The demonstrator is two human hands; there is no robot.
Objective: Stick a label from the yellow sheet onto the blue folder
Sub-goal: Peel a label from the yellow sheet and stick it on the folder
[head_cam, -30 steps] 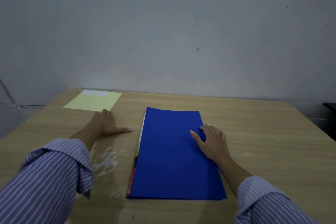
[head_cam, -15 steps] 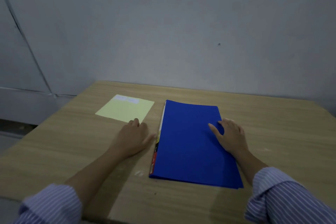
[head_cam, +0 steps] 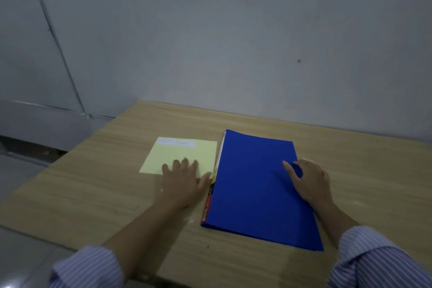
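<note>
Two flat hands: left hand (head_cam: 184,182) on one yellow sheet (head_cam: 184,155), right hand (head_cam: 309,182) on one blue folder (head_cam: 254,189).

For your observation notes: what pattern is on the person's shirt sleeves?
Thin blue and white stripes, on the sleeves in the head view.

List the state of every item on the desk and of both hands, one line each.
Blue folder: closed, flat on the wooden table, no label on its cover.
Pale yellow label sheet: flat, beside the folder's spine, two pale labels along its far edge.
Left hand: open, palm down, fingers on the sheet's near edge.
Right hand: open, resting on the folder's right edge.
</note>
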